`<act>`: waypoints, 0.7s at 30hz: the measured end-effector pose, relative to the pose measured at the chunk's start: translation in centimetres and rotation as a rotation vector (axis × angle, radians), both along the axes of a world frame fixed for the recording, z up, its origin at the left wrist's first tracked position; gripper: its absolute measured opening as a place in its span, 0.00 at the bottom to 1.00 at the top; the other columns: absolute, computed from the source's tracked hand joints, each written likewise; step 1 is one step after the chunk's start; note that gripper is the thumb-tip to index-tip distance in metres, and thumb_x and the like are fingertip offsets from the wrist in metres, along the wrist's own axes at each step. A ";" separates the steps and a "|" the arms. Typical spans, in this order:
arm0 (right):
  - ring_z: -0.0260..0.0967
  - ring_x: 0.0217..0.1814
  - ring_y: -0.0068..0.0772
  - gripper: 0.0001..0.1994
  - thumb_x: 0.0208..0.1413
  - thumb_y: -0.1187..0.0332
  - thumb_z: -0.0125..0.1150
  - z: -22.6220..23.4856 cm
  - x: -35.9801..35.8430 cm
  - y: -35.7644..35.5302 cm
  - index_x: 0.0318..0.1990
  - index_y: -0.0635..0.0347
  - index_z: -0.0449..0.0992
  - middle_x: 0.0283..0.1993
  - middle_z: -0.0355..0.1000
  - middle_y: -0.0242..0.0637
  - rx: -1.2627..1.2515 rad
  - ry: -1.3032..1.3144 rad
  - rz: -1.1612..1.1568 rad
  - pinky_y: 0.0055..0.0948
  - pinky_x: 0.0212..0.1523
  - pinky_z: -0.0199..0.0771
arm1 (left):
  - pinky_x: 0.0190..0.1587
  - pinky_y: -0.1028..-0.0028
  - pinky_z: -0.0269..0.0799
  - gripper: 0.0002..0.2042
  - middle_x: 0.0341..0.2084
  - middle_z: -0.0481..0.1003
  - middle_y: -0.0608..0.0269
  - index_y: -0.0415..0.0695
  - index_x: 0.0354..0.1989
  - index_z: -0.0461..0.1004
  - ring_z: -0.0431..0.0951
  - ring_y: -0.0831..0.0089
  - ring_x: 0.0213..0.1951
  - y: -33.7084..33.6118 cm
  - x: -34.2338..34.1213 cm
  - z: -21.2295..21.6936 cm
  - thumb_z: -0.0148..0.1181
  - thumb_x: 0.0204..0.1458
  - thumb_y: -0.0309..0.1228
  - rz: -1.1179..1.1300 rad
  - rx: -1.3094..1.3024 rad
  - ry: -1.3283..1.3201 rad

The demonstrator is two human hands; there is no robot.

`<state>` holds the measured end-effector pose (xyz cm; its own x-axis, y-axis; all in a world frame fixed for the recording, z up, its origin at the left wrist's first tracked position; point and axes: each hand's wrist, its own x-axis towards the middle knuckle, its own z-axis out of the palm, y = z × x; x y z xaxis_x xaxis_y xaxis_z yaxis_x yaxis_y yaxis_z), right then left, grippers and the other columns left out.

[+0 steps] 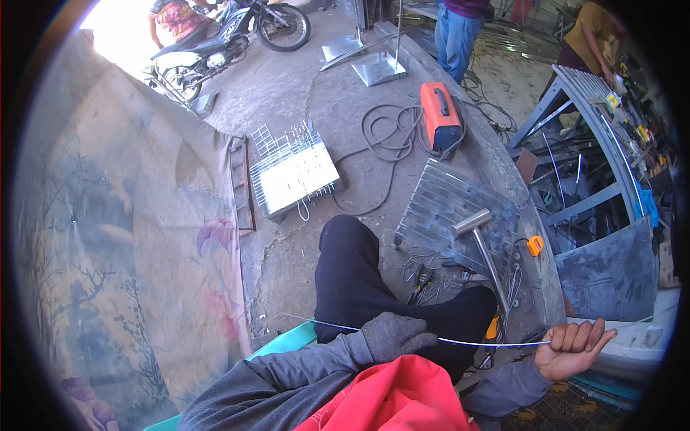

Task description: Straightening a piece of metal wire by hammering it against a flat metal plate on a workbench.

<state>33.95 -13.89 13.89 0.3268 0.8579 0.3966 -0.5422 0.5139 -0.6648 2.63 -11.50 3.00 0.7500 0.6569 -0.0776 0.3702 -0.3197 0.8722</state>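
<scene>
The wire (460, 340) is too thin to trace beyond the knee. The left hand (392, 335) hides inside a grey glove. Two bystanders (460, 29) are cut off at the top edge. Bench clutter (632, 108) is too small to identify.

Two hands: one gloved left hand (394, 335), one bare right hand (571, 348); one thin metal wire (474, 342) spanning both; one hammer (483, 248); one orange welding machine (440, 115); one wire mesh panel (293, 171); one ribbed metal sheet (445, 201); one pair of pliers (420, 284); one motorcycle (226, 39); three other people at the far edge.
</scene>
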 end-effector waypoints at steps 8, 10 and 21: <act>0.28 0.12 0.15 0.22 0.73 0.48 0.30 -0.3 0.4 0.1 0.26 0.47 0.50 0.13 0.40 0.23 0.009 0.007 0.026 0.23 0.10 0.29 | 0.37 0.55 0.74 0.16 0.30 0.76 0.50 0.47 0.41 0.77 0.78 0.49 0.33 -0.2 0.1 -0.1 0.50 0.63 0.45 0.028 -0.025 0.005; 0.28 0.12 0.15 0.22 0.73 0.48 0.30 -0.6 0.6 0.2 0.26 0.47 0.50 0.13 0.40 0.23 0.005 -0.006 0.032 0.23 0.10 0.29 | 0.37 0.55 0.74 0.16 0.30 0.76 0.50 0.47 0.41 0.78 0.78 0.49 0.33 -0.2 0.1 -0.3 0.50 0.63 0.45 0.021 -0.019 0.004; 0.28 0.12 0.15 0.22 0.73 0.48 0.29 -0.4 0.8 0.6 0.27 0.47 0.50 0.14 0.40 0.23 0.019 0.012 0.087 0.23 0.10 0.30 | 0.38 0.55 0.75 0.15 0.31 0.74 0.51 0.49 0.44 0.77 0.78 0.50 0.34 -0.6 0.0 -0.4 0.48 0.63 0.44 0.000 0.013 -0.007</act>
